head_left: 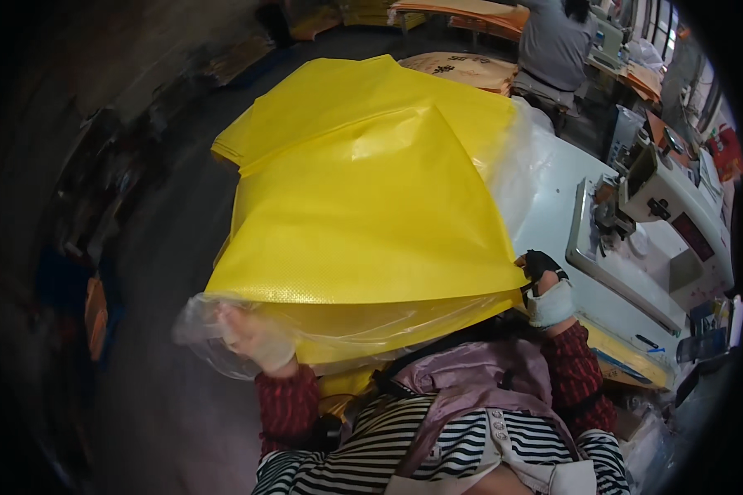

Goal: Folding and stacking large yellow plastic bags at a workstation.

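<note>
A large yellow woven-plastic bag (363,231) lies spread in front of me, its mouth toward my body. Clear plastic liner film (202,326) shows along the mouth and bulges past its left corner. Behind that film is my left hand (256,337), its fingers stretched toward the bag's left corner and softened by the plastic. My right hand (545,280), in a black fingerless covering with a pale cuff, pinches the right corner of the bag's mouth. Its fingertips are partly hidden by the yellow edge.
A pale table (545,198) with a sewing machine (677,223) stands at right. More clear film (520,161) lies beside the bag. Farther back, a person in grey (557,45) sits near stacked orange-brown bags (462,70). Dark floor (173,247) lies at left.
</note>
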Demonstrator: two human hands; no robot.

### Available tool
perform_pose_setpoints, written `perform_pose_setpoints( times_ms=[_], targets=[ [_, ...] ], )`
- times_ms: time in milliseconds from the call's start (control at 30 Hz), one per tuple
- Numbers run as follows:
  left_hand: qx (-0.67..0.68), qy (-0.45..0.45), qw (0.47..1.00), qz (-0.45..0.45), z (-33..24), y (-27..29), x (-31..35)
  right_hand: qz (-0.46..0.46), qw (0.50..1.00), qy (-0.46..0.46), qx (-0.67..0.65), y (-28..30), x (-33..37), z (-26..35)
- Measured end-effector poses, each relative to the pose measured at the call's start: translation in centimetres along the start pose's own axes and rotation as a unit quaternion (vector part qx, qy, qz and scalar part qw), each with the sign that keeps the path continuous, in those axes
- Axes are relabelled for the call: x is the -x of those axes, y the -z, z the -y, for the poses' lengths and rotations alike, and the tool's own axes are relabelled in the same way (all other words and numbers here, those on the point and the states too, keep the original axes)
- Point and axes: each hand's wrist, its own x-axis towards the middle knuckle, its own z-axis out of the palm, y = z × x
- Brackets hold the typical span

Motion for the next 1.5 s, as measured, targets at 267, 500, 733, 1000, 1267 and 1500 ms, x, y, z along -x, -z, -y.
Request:
perform_pose_setpoints(
  times_ms=[267,500,733,1000,1267,1500],
  targets=[
    [0.193,0.324,0.9,0.218,10.0,-5.7,2.5,0.017,0.999,-0.037,-0.011,1.3,2.3,-1.3],
    [0.525,0.332,0.783,0.035,-7.2,3.4,-6.1,0.014,1.0,0.012,-0.022,-0.5,2.6,-1.5],
    [0.013,-0.072,0.984,0.165,-0.5,6.1,-5.6,0.007,1.0,0.016,0.017,0.0,3.1,-1.2],
    [0.559,0.228,0.779,0.166,-17.4,-3.4,-9.5,-0.105,0.99,0.084,-0.051,2.4,4.7,-1.9],
    [0.363,-0.14,0.802,0.453,-40.5,-25.6,2.3,0.124,0.865,-0.285,-0.395,-2.2,18.6,-4.0],
    [0.2,-0.225,0.802,0.517,-43.6,-33.3,16.8,0.15,0.885,-0.356,-0.262,0.0,21.6,-9.6]
  ],
)
